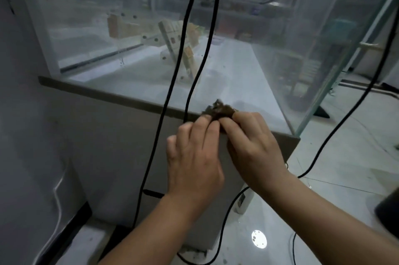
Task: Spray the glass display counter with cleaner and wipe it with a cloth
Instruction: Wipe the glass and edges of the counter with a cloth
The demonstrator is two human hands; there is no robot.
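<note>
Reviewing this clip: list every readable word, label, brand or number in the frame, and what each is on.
None can be read.
Boxes inside the glass display counter: any print is too blurred to make out.
Cloth: no lettering visible.

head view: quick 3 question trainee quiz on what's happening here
1. True or false: the left hand and right hand both hold the cloth.
2. The cloth is: A on the floor, B at the edge of the counter, C among the boxes inside.
3. Fill in: black ___ hang in front of the counter.
Key: 1 true. 2 B. 3 cables.
</note>
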